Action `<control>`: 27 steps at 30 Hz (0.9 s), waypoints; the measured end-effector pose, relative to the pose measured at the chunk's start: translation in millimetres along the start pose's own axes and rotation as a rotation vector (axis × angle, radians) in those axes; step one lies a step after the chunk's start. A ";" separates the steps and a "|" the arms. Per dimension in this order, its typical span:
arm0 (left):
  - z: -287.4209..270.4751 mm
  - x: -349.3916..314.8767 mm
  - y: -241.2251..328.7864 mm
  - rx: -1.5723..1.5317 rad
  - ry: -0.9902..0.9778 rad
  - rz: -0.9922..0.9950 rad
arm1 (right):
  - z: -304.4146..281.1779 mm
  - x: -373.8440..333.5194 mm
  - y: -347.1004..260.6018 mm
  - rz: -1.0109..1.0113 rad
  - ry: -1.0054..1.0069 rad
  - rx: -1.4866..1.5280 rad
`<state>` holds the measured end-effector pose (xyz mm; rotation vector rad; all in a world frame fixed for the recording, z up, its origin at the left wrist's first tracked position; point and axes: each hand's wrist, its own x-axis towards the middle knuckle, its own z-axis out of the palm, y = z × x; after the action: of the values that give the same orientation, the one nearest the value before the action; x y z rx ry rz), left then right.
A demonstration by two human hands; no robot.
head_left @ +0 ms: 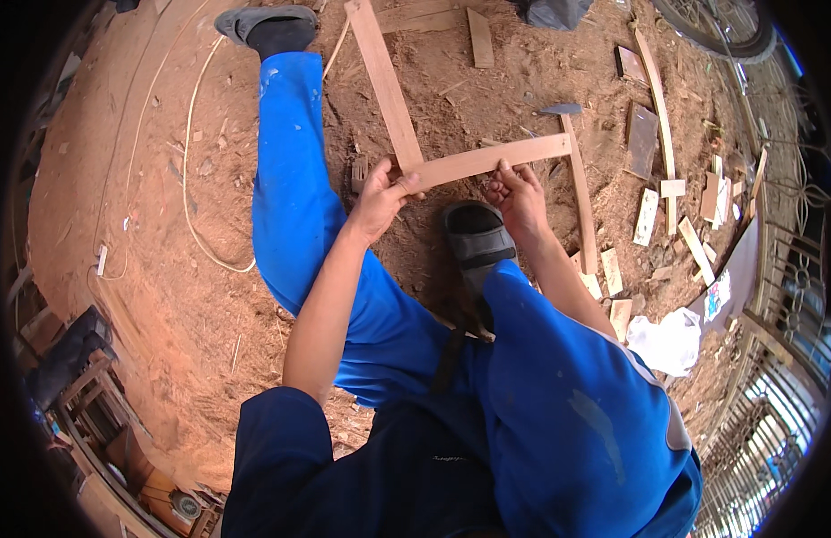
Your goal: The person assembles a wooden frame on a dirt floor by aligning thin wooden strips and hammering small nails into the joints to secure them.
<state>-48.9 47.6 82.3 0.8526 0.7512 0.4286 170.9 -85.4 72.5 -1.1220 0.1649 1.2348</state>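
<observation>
My left hand [380,199] is closed round the near corner where two flat strips of pale wood meet. One, the long wooden strip [385,85], runs away toward the top of the view. The other, a shorter wooden slat [487,161], reaches to the right. Thumb and fingers of my right hand [521,199] pinch this slat's lower edge near its middle. Beyond its right end lies a hammer [583,206], with its dark head at the far end and its wooden handle pointing toward me. The slat's end covers part of that handle.
Sawdust and dirt cover the ground. Wood offcuts [647,215] lie scattered at the right, near a white plastic bag [666,341] and a metal grille [792,269]. A pale cable [190,170] curves along the left. A bicycle wheel [725,31] stands at the far right.
</observation>
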 end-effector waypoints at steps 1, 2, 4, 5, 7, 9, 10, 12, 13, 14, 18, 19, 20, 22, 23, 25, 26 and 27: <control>5.4 -2.1 2.5 -0.058 -0.020 -0.011 | -2.0 2.4 -4.0 0.001 -0.002 0.014; 10.2 -4.3 5.5 -0.116 -0.039 -0.021 | -3.5 3.7 -5.8 -0.004 -0.011 0.016; 16.8 -7.4 15.8 -0.178 -0.045 -0.060 | -6.5 3.3 -6.3 0.016 -0.060 0.075; 15.5 -4.8 17.1 -0.252 -0.060 -0.109 | -7.6 3.1 -5.4 0.027 -0.085 0.104; 9.6 0.9 18.9 -0.403 -0.080 -0.205 | -2.9 -0.7 -3.2 0.019 -0.092 0.062; 0.1 10.7 -0.4 -0.396 0.015 -0.153 | -1.7 -1.7 2.6 0.021 -0.107 0.033; 1.8 13.8 -3.5 -0.390 0.059 -0.127 | -3.5 -0.1 6.1 0.023 -0.119 0.025; 6.1 17.3 -4.4 -0.380 0.156 -0.134 | -3.7 -0.7 10.9 0.037 -0.115 0.027; 8.4 18.1 -1.9 -0.375 0.204 -0.139 | -2.2 -4.2 13.7 0.050 -0.099 0.038; 9.5 17.8 1.4 -0.348 0.192 -0.138 | 0.0 -5.9 15.9 0.063 -0.083 0.049; 9.4 13.4 -0.4 -0.291 0.139 -0.151 | 22.1 -7.7 17.4 0.111 -0.169 0.168; 10.2 12.5 -1.4 -0.289 0.123 -0.158 | 40.5 -15.4 11.9 0.117 -0.171 0.180; 10.6 11.5 -2.3 -0.290 0.133 -0.133 | 50.7 -19.6 9.3 0.123 -0.173 0.191; 17.7 13.4 -0.9 -0.289 0.136 -0.084 | 42.5 -14.3 12.0 0.179 -0.226 0.183; 19.8 14.9 0.3 -0.337 0.140 -0.070 | 38.5 -11.9 13.2 0.207 -0.252 0.178; 15.5 15.6 -0.1 -0.431 0.163 -0.042 | 42.2 -15.4 14.3 0.194 -0.278 0.164; 14.2 15.9 -1.0 -0.445 0.173 -0.021 | 44.2 -17.4 14.7 0.188 -0.291 0.157; 12.9 16.2 -3.7 -0.459 0.182 0.002 | 45.5 -19.2 15.0 0.186 -0.293 0.150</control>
<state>-28.4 48.7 78.0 0.3867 0.7779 0.6563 131.0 -65.5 98.5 -0.7990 0.1385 1.5119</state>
